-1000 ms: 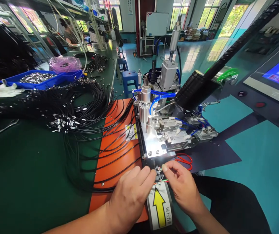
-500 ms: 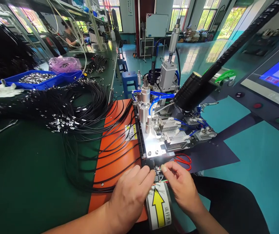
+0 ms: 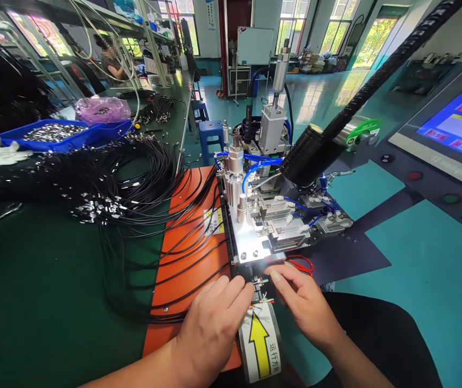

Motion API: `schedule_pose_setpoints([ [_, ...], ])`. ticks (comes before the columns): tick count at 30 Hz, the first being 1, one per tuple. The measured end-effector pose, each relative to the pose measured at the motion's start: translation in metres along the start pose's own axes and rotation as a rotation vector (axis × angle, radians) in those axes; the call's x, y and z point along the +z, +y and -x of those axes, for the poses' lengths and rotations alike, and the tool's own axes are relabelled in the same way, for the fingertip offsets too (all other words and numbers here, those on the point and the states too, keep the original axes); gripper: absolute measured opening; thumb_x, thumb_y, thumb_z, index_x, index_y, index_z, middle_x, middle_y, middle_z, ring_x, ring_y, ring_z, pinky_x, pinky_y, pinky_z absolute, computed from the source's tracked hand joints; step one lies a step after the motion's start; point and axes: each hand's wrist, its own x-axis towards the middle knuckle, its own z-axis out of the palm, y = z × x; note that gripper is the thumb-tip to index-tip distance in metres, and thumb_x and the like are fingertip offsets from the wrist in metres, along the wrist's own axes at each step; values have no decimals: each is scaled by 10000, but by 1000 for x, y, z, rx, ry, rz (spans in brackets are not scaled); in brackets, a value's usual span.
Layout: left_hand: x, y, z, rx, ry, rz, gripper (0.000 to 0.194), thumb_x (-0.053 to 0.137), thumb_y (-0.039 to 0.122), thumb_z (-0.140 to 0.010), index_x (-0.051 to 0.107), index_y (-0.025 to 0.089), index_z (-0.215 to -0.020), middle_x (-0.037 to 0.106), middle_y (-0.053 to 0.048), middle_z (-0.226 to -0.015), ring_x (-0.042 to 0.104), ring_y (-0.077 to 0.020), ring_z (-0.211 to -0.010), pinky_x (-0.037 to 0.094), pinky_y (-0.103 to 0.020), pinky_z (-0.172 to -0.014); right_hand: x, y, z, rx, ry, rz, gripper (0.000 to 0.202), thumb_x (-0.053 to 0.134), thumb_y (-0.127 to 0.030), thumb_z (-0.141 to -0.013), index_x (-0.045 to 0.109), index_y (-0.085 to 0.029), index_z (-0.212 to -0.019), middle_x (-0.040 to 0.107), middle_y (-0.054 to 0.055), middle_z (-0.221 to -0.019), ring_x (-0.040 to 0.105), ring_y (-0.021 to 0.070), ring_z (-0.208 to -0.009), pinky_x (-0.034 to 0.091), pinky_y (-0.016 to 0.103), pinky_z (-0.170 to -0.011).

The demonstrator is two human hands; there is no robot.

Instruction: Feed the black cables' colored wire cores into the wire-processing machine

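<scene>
My left hand (image 3: 219, 318) is closed at the near end of the machine's track, its fingertips beside a small dark fixture (image 3: 258, 293). Black cables (image 3: 170, 317) run in under this hand, and thin coloured wire ends (image 3: 266, 302) stick out on its right side. What the fingertips grip is mostly hidden. My right hand (image 3: 306, 299) hovers just right of the fixture, thumb and forefinger close to each other and slightly apart from the wires, with nothing visible in them. Below the fixture lies a white label with a yellow arrow (image 3: 260, 345).
Ahead stands the machine (image 3: 273, 215) with metal cylinders and blue hoses. Cables cross its orange plate (image 3: 190, 237). Left on the green table lie a large cable bundle (image 3: 105, 205) and a blue tray (image 3: 77, 141) of metal parts. A control panel (image 3: 453, 156) stands right. A person (image 3: 112, 62) sits far left.
My right hand has drawn slightly up and away from the wire ends, which now show more freely. My left hand stays at the fixture. The view has shifted slightly.
</scene>
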Motion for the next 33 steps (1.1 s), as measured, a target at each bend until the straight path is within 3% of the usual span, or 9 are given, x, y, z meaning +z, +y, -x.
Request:
schedule_pose_setpoints([
  [3, 1, -1, 1, 9, -2, 12, 291, 422, 51, -893, 624, 127, -1088, 613, -88, -863, 550, -221, -730, 508, -352, -654, 0, -1, -1, -12, -3, -5, 301, 534, -400, -963, 753, -201, -1022, 688, 62, -963, 616, 226, -927, 469, 326, -844],
  [7, 2, -2, 3, 5, -14, 20, 291, 428, 63, -898, 620, 126, -1108, 610, -91, -882, 547, -225, -735, 507, -362, -649, 2, -1, -1, 76, -25, -42, 324, 525, -424, -963, 733, -191, -1049, 651, 25, -790, 579, 179, -717, 434, 276, -625],
  [10, 3, -1, 4, -1, -13, 8, 292, 428, 69, -904, 620, 133, -1113, 612, -91, -890, 552, -232, -743, 511, -375, -652, 4, -6, -3, 98, -38, -39, 327, 521, -427, -965, 729, -176, -950, 600, 0, -696, 536, 161, -662, 394, 267, -588],
  [13, 3, -1, 3, -2, -9, 11, 292, 422, 60, -905, 620, 131, -1107, 613, -96, -900, 557, -234, -748, 516, -380, -651, 6, -12, -5, 72, -43, -44, 325, 517, -414, -969, 706, -175, -856, 621, 5, -738, 548, 163, -699, 408, 268, -623],
  [20, 5, -2, 5, -39, 4, 64, 267, 447, 86, -923, 611, 136, -1127, 581, -88, -894, 557, -221, -749, 526, -360, -639, 3, -10, -1, -30, -22, -27, 238, 554, -363, -964, 723, -199, -933, 679, 34, -921, 623, 198, -896, 461, 295, -824],
  [33, 11, -4, 11, -67, 60, 103, 285, 408, 55, -937, 559, 104, -1174, 566, -112, -933, 547, -225, -822, 539, -359, -714, 4, -10, 4, -80, 22, 106, 154, 608, -304, -931, 721, -254, -839, 624, 4, -843, 596, 176, -779, 450, 279, -708],
])
